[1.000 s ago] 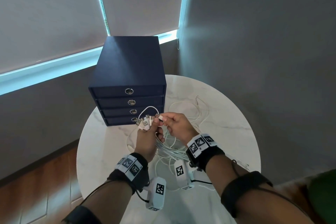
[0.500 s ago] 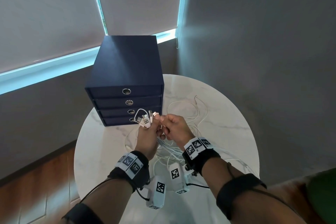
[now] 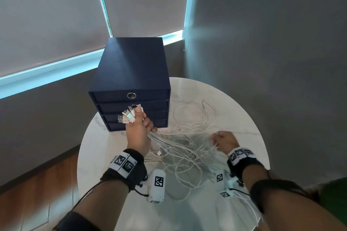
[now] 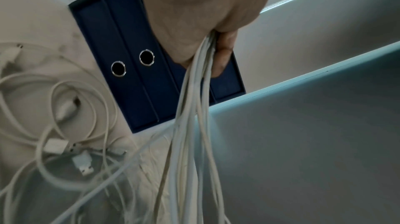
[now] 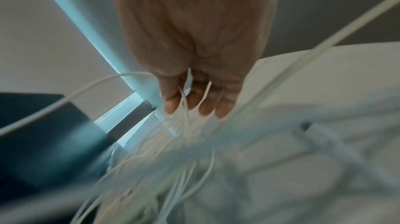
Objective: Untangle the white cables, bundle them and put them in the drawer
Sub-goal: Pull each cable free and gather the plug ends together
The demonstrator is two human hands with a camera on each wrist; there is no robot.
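Note:
My left hand [image 3: 139, 127] grips a bunch of white cables [image 4: 194, 108] in a fist, their plugs [image 3: 129, 116] fanned out above the thumb, in front of the navy drawer unit [image 3: 131, 73]. All drawers are closed. The cables [image 3: 180, 146] stretch right across the marble table to my right hand [image 3: 223, 139], whose curled fingers [image 5: 203, 106] have several strands running between them. That wrist view is blurred. Loose loops and USB plugs [image 4: 83, 164] lie on the table between the hands.
The round white marble table [image 3: 244, 114] stands in a corner, grey wall to the right and window blinds behind. Cable loops [image 3: 193, 116] spread toward the far right of the tabletop. Wooden floor [image 3: 37, 193] lies to the left.
My right hand has let go of the plug ends and moved right and toward me along the cables, pulling them out. The left hand stays raised with the plugs.

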